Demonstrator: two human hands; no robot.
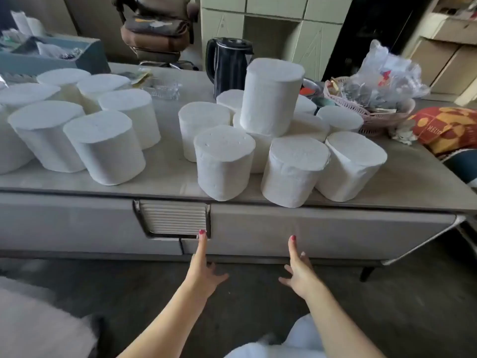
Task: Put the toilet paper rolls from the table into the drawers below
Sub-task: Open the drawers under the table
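Note:
Several white toilet paper rolls stand upright on the grey table (165,174), in a left cluster (105,148) and a right cluster (224,164). One roll (271,96) is stacked on top of the right cluster. Below the tabletop the right drawer front (335,233) is closed, beside a ribbed handle recess (173,218). My left hand (204,267) stretches its index finger to the drawer front's left edge by the recess. My right hand (299,270) points its index finger at the drawer front. Both hands hold nothing, fingers spread.
A black kettle (228,63) stands behind the right cluster. A pink basket (371,112) with plastic bags sits at the table's right end, next to a patterned cushion (446,130). A grey box (51,55) is at the back left, a chair (157,29) behind.

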